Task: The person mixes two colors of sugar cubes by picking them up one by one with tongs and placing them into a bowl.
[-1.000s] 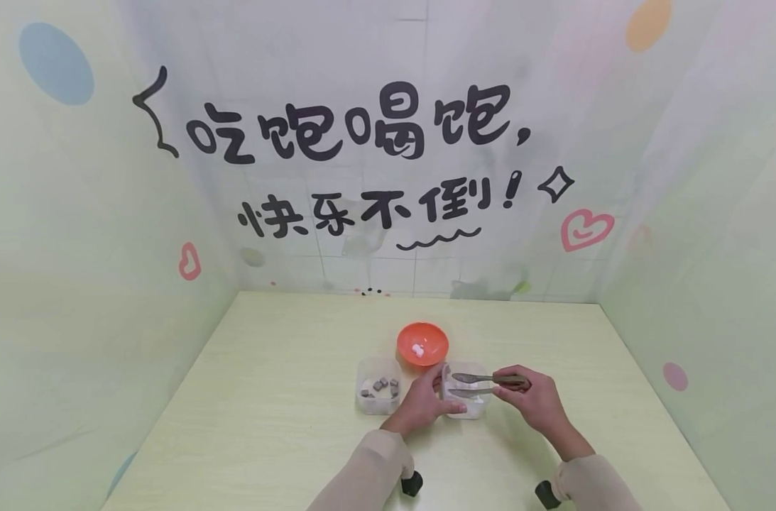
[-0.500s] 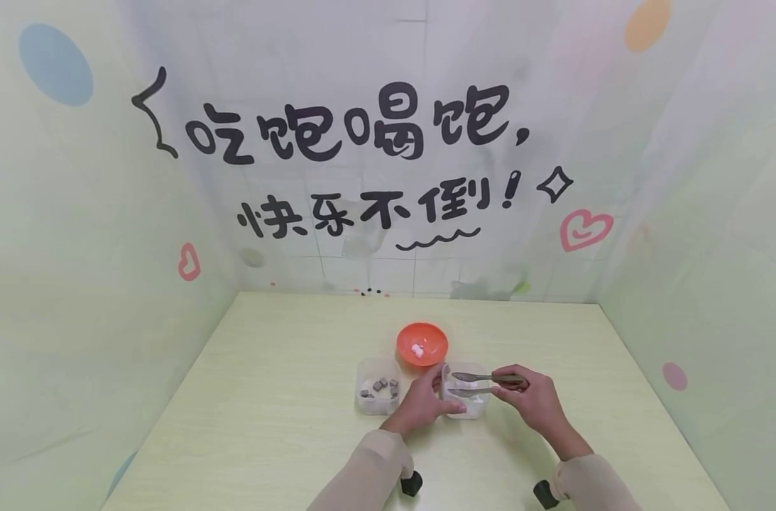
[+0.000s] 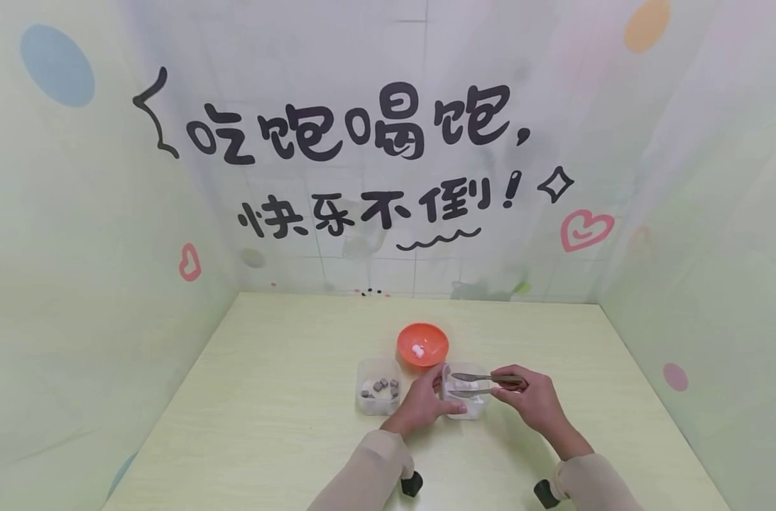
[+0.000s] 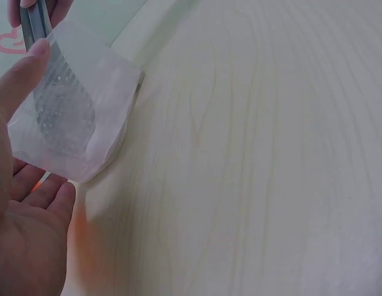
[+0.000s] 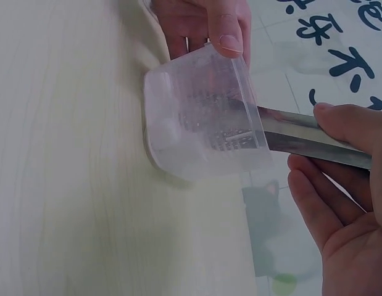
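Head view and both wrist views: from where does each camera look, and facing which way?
Head: on the head, facing forward and down at table and lettered wall; left hand, right hand and forearms show.
Left wrist: on that wrist, facing the clear container; left hand at left, part of right hand at top.
Right wrist: on that wrist, facing the same container; right hand at right, left hand at top.
Wrist views share container and tongs reaching inside.
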`<state>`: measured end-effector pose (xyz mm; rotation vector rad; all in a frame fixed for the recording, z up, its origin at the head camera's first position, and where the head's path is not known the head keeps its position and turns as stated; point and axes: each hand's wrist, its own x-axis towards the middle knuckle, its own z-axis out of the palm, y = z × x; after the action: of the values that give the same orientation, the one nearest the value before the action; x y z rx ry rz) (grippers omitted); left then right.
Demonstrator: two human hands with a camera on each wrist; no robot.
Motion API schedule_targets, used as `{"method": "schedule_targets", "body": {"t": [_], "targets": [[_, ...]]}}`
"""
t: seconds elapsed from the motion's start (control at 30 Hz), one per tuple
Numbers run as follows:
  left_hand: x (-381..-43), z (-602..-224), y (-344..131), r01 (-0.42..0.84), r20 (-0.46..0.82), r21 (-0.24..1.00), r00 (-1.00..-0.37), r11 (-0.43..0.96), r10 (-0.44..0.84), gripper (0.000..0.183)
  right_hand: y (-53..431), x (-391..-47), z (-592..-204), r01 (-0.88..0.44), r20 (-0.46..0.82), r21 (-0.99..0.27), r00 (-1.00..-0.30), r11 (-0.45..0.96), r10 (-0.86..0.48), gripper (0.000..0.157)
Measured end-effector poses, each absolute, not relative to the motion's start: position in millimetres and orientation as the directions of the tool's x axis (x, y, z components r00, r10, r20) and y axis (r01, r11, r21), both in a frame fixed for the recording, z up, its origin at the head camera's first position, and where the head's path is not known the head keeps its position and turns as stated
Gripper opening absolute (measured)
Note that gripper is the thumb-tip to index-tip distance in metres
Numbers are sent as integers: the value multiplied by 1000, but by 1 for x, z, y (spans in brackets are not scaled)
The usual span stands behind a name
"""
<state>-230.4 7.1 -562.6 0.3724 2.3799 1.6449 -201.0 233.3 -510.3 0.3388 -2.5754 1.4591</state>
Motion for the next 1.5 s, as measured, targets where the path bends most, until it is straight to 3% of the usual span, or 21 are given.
{"method": "schedule_targets", "body": {"t": [0.8,1.23,1.5], "targets": [[-231,-562,9,88,-27,939,-945,332,327,98,234,-202,-510,-225,241,-829,-970,511,-36,17],[-231,-563,7,85,-25,941,-948,328,317,101,238,-199,-494,-265,281,-878,-960,399,-19,18],[-231,-564,8,76,-35,940,-949,333,313,100,226,-185,-460,-316,333,-869,-943,382,-23,18]]}}
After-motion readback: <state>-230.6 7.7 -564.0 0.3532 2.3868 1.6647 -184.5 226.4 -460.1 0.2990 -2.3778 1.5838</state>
